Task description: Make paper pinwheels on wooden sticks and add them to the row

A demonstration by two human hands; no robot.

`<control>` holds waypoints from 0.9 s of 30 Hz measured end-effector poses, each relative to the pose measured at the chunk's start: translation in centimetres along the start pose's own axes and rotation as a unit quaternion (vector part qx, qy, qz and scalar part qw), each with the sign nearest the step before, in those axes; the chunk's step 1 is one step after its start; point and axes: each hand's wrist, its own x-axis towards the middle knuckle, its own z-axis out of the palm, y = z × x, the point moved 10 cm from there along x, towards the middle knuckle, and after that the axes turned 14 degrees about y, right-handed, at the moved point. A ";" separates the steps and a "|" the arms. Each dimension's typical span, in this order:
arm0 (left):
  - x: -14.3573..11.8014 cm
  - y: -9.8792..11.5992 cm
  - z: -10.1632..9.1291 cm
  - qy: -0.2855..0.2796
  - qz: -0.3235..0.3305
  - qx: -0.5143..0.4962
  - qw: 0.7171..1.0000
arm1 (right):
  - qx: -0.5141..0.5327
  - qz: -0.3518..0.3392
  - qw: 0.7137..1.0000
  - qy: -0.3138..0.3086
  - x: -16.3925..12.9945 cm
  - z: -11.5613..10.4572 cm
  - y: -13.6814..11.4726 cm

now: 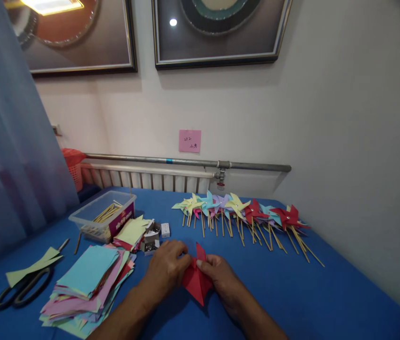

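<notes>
While the right hand [224, 279] pinches the folded red paper [199, 284] between thumb and fingers, the left hand [166, 265] meets its left side with curled fingers; whether these grip it too, I cannot tell. The paper is over the near part of the blue desk [313, 302], between both hands. Beyond it lie pinwheels [236, 205] on sticks; to the left are a paper stack [88, 271] and black-handled scissors [30, 282].

Matt paper, this folded red pointed sheet [197, 282]; smooth plastic on that clear rectangular tub [93, 202]; plain wood in the slim tan sticks [108, 212]; dull metal along the long grey pipe [256, 166]!
</notes>
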 end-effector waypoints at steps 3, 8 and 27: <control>0.1 0.4 0.1 -0.009 0.034 0.034 0.999 | -0.013 -0.007 1.000 0.000 -0.2 0.1 -0.3; 0.2 0.8 0.3 -0.020 0.043 0.051 0.998 | -0.001 0.002 1.000 -0.001 -0.2 0.1 -0.2; -5.8 -5.2 5.5 -0.077 -0.660 -0.402 0.630 | -0.025 -0.071 0.997 0.009 0.5 0.4 -0.3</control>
